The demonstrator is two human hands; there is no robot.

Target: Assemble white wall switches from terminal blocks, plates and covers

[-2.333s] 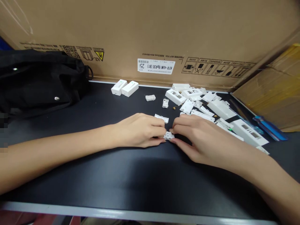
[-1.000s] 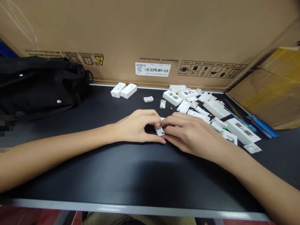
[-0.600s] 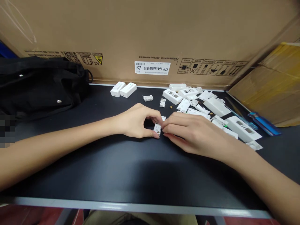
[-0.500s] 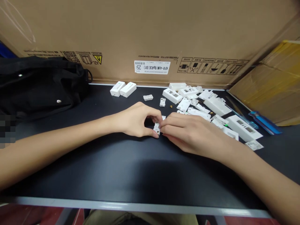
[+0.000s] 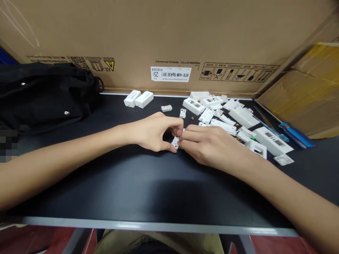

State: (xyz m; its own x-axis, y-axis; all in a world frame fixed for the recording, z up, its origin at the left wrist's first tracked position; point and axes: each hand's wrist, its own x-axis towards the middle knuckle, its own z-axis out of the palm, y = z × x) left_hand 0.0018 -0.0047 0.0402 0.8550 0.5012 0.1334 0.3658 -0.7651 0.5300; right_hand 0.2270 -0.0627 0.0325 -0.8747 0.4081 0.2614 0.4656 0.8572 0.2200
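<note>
A small white plastic part (image 5: 175, 143) was pinched at its edges by the left hand (image 5: 156, 132) and the right hand (image 5: 209, 146); it was judged light, stiff and best held there.

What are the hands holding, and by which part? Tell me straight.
A small white plastic part, gripped at its edges: the left hand pinches it from the lower left, and the right hand presses its right side.

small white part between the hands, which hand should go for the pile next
Right, probably: the right hand lies beside the pile of white parts; the left hand sits farther away.
</note>
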